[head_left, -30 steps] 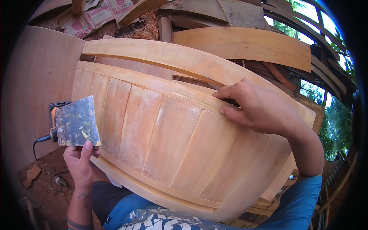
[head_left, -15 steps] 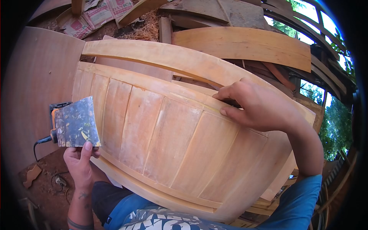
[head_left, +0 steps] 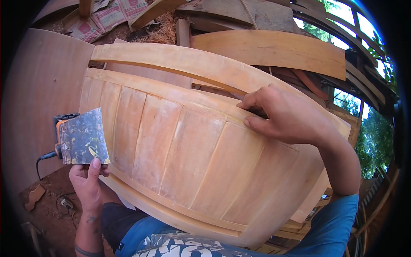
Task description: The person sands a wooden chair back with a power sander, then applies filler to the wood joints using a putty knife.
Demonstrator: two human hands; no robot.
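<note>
- The left hand (head_left: 88,182), toward eight o'clock, pinched the lower edge of a dark, smeared plate (head_left: 83,137), thumb in front.
- The right hand (head_left: 284,115), toward three o'clock, touched the upper rail of the wooden panel (head_left: 201,158); thumb and forefinger were narrowly apart, and whether they held anything could not be told.
- The panel spanned the center.
- An orange tool (head_left: 59,136) sat partly behind the plate, at nine o'clock.

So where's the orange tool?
The orange tool is on the left in the head view, on the brown board, partly behind the speckled plate in the left hand.
</note>
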